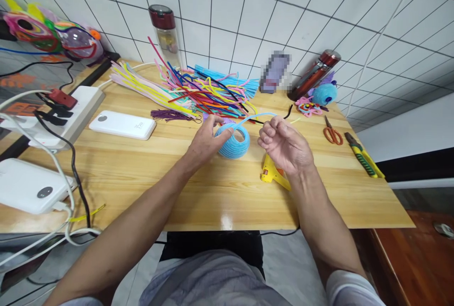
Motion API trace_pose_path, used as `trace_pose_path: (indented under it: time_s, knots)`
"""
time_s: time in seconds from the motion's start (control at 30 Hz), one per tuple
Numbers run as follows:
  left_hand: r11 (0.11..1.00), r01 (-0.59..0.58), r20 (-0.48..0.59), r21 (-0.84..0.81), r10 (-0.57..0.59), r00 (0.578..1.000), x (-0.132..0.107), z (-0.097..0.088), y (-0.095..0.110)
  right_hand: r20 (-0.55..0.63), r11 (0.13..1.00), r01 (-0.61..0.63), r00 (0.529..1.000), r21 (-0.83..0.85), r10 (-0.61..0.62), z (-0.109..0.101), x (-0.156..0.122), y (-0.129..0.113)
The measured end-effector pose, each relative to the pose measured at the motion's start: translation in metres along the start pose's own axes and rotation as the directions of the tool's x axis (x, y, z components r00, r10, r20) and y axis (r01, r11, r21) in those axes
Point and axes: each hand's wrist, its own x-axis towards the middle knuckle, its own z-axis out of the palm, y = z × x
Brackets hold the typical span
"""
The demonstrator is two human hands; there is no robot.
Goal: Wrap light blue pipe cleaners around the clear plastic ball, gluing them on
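My left hand (205, 141) grips a round form wrapped in light blue pipe cleaner (236, 144) above the middle of the wooden table (149, 178). A free blue strand (257, 117) runs from the top of the form to my right hand (283, 147), whose fingers are curled and pinching its end. Just under my right hand lies a yellow glue gun (271, 173). Behind the form is a heap of mixed-colour pipe cleaners (187, 91).
Two white power banks (122, 124) (30, 187) and a white power strip (73, 112) with cables lie at left. Orange scissors (332, 134) and yellow-green pliers (363, 160) lie at right. Two bottles (166, 34) (314, 75) and a phone (275, 72) stand by the tiled wall.
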Motion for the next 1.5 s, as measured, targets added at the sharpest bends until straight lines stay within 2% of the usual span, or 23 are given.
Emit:
trace_pose_path:
  time_s: [0.07, 0.13, 0.17, 0.23, 0.3, 0.33, 0.4, 0.53, 0.67, 0.7, 0.83, 0.93, 1.0, 1.17, 1.3, 1.43, 1.5]
  knots:
    - [0.993, -0.109, -0.084, 0.053, 0.113, 0.990, -0.001, 0.001, -0.001, 0.009, 1.000, -0.005, 1.000, -0.005, 0.005, 0.002, -0.001, 0.002]
    - [0.958, -0.262, -0.164, 0.113, 0.278, 0.946, -0.003, 0.003, 0.001, 0.018, 1.000, -0.008, 1.000, -0.017, 0.008, 0.004, -0.001, 0.004]
    - [0.925, -0.350, -0.196, 0.149, 0.374, 0.906, -0.005, 0.003, 0.005, 0.021, 1.000, -0.011, 1.000, -0.025, 0.011, 0.006, -0.001, 0.005]
    - [0.832, -0.508, -0.237, 0.225, 0.552, 0.799, -0.011, 0.005, 0.014, 0.020, 0.999, -0.018, 1.000, -0.034, 0.019, 0.009, -0.002, 0.007]
    - [0.717, -0.645, -0.225, 0.265, 0.697, 0.681, -0.018, 0.007, 0.026, 0.012, 0.999, -0.026, 1.000, -0.037, 0.027, 0.013, -0.003, 0.008]
    - [0.667, -0.696, -0.204, 0.265, 0.744, 0.636, -0.021, 0.009, 0.031, 0.008, 0.999, -0.029, 1.000, -0.042, 0.029, 0.016, -0.004, 0.008]
    - [0.619, -0.741, -0.160, 0.259, 0.784, 0.600, -0.027, 0.011, 0.039, 0.003, 0.997, -0.034, 0.999, -0.064, 0.034, 0.021, -0.006, 0.009]
    - [0.596, -0.760, -0.147, 0.258, 0.802, 0.579, -0.033, 0.011, 0.045, 0.007, 0.989, -0.055, 0.998, -0.138, 0.057, 0.030, -0.011, 0.009]
    - [0.577, -0.764, -0.165, 0.288, 0.816, 0.554, -0.037, 0.007, 0.048, 0.012, 0.980, -0.003, 1.000, -0.197, 0.006, 0.038, -0.016, 0.008]
    - [0.584, -0.754, -0.156, 0.299, 0.810, 0.565, -0.039, 0.006, 0.050, 0.008, 0.976, 0.015, 1.000, -0.217, -0.013, 0.040, -0.018, 0.007]
    - [0.648, -0.696, -0.099, 0.309, 0.750, 0.654, -0.048, 0.002, 0.058, -0.016, 0.950, 0.084, 0.996, -0.299, -0.093, 0.048, -0.026, 0.004]
    - [0.649, -0.689, -0.060, 0.323, 0.740, 0.670, -0.055, 0.001, 0.066, -0.029, 0.931, 0.123, 0.989, -0.342, -0.142, 0.052, -0.034, 0.001]
    - [0.627, -0.705, -0.061, 0.331, 0.760, 0.647, -0.060, 0.000, 0.070, -0.030, 0.921, 0.139, 0.987, -0.364, -0.160, 0.055, -0.040, -0.001]
    - [0.572, -0.760, -0.149, 0.308, 0.818, 0.556, -0.077, 0.002, 0.079, -0.027, 0.936, 0.115, 0.991, -0.334, -0.131, 0.063, -0.058, -0.002]
    - [0.565, -0.758, -0.179, 0.326, 0.824, 0.537, -0.096, 0.003, 0.080, -0.026, 0.966, 0.058, 0.997, -0.250, -0.067, 0.071, -0.073, 0.002]
    - [0.530, -0.789, -0.163, 0.311, 0.848, 0.505, -0.114, 0.007, 0.079, -0.050, 0.980, 0.058, 0.996, -0.189, -0.069, 0.080, -0.084, 0.005]
    - [0.546, -0.801, -0.178, 0.247, 0.838, 0.516, -0.121, 0.007, 0.079, -0.049, 0.985, 0.067, 0.996, -0.160, -0.076, 0.084, -0.089, 0.003]
